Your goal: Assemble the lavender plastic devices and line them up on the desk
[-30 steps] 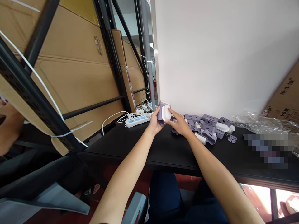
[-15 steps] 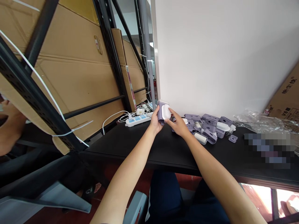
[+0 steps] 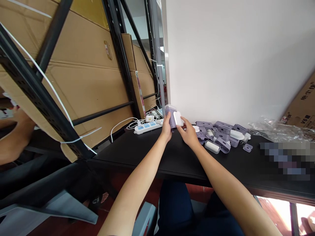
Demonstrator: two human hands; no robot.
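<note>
My left hand (image 3: 167, 129) is wrapped round a purple plastic housing (image 3: 170, 114) with small holes in its side and a pale, clear-looking top end. Between the fingers and thumb of my right hand (image 3: 189, 133) is a white plastic piece (image 3: 178, 118), rounded at the corners and ribbed-looking on the side facing me. It sits against the housing's right side; whether the two are joined I cannot tell. Both are raised above the black table (image 3: 147, 150). Right of my hands lies a pile of similar purple housings (image 3: 222, 136), with white cylindrical parts (image 3: 212, 146) among them.
A white power strip (image 3: 149, 127) with tangled cables lies to the left of my hands. Black shelf posts (image 3: 59, 108) and cardboard (image 3: 93, 85) stand farther left. Crumpled clear plastic (image 3: 275, 127) and a carton (image 3: 304, 101) are at the right. Another person's arm (image 3: 18, 136) shows at far left.
The white piece has turned in my right hand: its smooth face showed before, its ribbed-looking side shows now. The housing has turned a little, and the whole view has shifted slightly.
</note>
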